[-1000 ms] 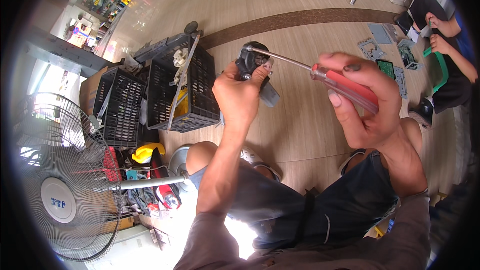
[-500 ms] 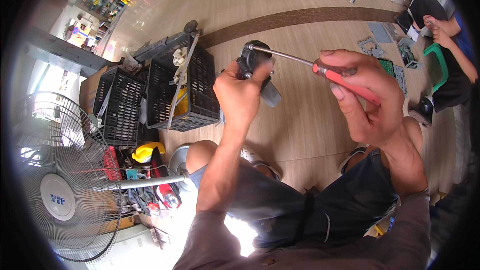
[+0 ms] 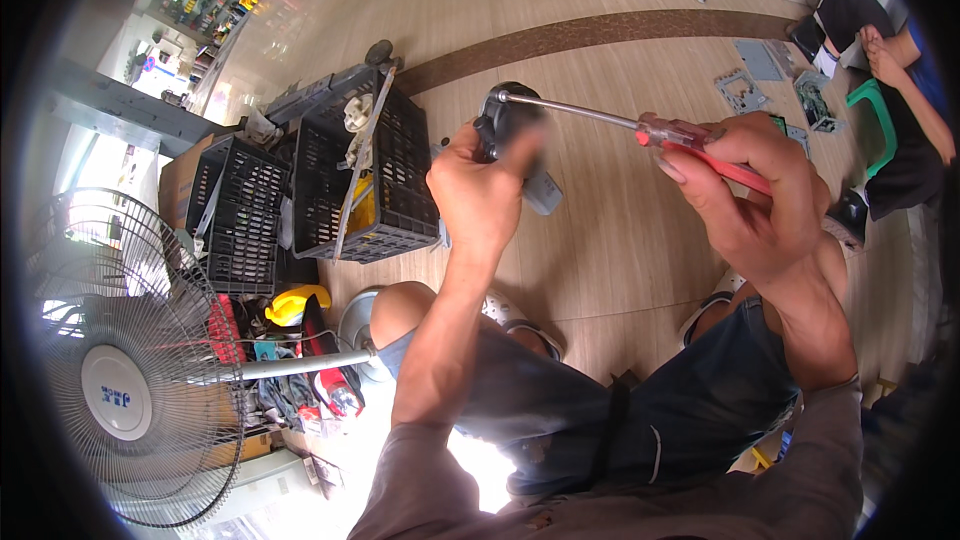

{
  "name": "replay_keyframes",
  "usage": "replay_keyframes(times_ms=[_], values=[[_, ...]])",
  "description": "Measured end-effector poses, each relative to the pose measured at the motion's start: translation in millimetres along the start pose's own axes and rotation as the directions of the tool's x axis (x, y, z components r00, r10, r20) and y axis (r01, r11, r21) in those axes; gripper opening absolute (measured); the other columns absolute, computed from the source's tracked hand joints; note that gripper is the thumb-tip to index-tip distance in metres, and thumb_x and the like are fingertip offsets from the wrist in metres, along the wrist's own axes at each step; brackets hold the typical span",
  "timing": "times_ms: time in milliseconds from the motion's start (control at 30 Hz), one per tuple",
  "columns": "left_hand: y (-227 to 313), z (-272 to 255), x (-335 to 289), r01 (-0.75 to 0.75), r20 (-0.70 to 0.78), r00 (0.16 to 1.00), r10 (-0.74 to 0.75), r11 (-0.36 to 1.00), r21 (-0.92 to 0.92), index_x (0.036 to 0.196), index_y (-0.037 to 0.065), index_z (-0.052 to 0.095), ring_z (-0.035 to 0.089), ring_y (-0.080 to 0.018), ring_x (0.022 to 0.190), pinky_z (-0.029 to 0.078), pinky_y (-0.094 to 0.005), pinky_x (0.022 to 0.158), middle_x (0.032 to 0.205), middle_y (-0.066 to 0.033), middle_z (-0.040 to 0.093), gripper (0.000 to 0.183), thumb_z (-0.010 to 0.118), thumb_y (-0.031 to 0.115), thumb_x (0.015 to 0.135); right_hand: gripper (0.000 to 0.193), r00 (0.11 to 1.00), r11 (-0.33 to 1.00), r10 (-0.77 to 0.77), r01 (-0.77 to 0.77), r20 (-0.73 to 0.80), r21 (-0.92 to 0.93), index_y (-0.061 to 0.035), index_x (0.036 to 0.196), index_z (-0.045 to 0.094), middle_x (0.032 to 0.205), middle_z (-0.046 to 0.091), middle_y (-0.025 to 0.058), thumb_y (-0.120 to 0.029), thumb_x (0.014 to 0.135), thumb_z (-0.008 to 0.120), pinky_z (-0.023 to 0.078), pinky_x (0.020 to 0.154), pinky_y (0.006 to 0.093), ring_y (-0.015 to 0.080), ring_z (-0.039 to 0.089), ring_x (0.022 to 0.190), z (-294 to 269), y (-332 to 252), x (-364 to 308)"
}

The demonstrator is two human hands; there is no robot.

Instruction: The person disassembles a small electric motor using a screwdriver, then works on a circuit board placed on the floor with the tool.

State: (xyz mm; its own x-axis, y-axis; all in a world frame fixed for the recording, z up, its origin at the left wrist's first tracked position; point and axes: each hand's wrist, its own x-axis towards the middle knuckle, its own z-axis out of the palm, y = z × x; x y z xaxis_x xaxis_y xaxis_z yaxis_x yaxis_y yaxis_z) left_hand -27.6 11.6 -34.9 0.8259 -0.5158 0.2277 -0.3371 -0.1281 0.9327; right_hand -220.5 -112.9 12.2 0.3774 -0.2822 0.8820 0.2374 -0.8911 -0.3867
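Note:
My left hand is wrapped round a black part with a grey block at its lower end; its exact kind I cannot make out, and a patch over it is blurred. In my right hand is a screwdriver with a red and clear handle, gripped between thumb and fingers. Its metal shaft runs leftward, and the tip meets the upper edge of the black part. My fingers cover the handle's rear end.
At left stand black plastic crates holding white and yellow pieces, and a floor fan. On the right, another person's hands show near a green stool. Circuit boards and metal plates lie on the floor.
My right hand's fingers have shifted back along the screwdriver handle, lower and to the right, baring more of its front. The tip stays on the black part; my left hand is nearly still.

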Motion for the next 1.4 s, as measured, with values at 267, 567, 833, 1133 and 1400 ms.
replay_keyframes(times_ms=[267,567,833,1133,1400], values=[[3.4,-4.0,4.6,0.009,-0.007,1.000,-0.009,1.000,0.002,0.090,-0.001,0.072,0.055,-0.0044,0.067,0.046,-0.0221,0.060,0.078,-0.0009,0.070,0.018,0.082,0.012,0.083,0.024,0.997,0.996,-0.026,0.020,0.066,0.088,-0.0002,0.098,0.065,0.095,0.069,0.0167,0.006,0.078,0.076,0.056,0.065,0.0294,0.0219,0.070,0.076,6.5,1.1,5.0],[-2.4,-5.3,5.6,-0.054,-0.052,0.997,0.054,0.998,-0.012,0.085,-0.004,0.071,0.060,-0.0063,0.062,0.051,-0.0265,0.059,0.070,-0.0065,0.071,0.027,0.081,0.021,0.077,0.020,0.995,0.990,-0.065,0.055,0.079,0.126,0.0036,0.094,0.060,0.106,0.068,0.0229,0.013,0.080,0.070,0.060,0.071,0.0292,0.0262,0.073,0.085,5.9,1.3,0.2],[-8.1,-6.9,7.7,-0.075,-0.048,0.996,0.074,0.997,-0.004,0.087,-0.003,0.072,0.062,-0.0063,0.063,0.052,-0.0266,0.060,0.070,-0.0065,0.071,0.027,0.080,0.021,0.077,0.020,0.997,0.987,0.034,-0.044,0.069,0.154,0.0024,0.093,0.061,0.105,0.069,0.0223,0.010,0.080,0.074,0.060,0.073,0.0290,0.0252,0.073,0.088,5.5,-1.9,-2.5],[-8.5,-8.5,8.7,-0.054,-0.042,0.998,0.053,0.998,-0.019,0.088,-0.003,0.072,0.062,-0.0065,0.063,0.052,-0.0267,0.061,0.071,-0.0067,0.071,0.028,0.081,0.022,0.077,0.021,0.999,0.998,0.039,-0.039,0.018,0.055,0.0036,0.103,0.062,0.098,0.072,0.0187,-0.004,0.087,0.073,0.059,0.067,0.0268,0.0218,0.073,0.077,4.1,-7.9,2.5],[1.5,-3.7,2.8,-0.021,0.010,1.000,0.021,0.999,-0.028,0.097,-0.003,0.072,0.062,-0.0073,0.071,0.050,-0.0233,0.065,0.084,-0.0037,0.072,0.018,0.077,0.006,0.082,0.027,0.995,0.995,-0.024,0.033,0.093,-0.091,0.0068,0.112,0.059,0.086,0.071,0.0134,-0.005,0.090,0.069,0.054,0.056,0.0258,0.0177,0.070,0.063,-4.7,-7.8,3.0]])
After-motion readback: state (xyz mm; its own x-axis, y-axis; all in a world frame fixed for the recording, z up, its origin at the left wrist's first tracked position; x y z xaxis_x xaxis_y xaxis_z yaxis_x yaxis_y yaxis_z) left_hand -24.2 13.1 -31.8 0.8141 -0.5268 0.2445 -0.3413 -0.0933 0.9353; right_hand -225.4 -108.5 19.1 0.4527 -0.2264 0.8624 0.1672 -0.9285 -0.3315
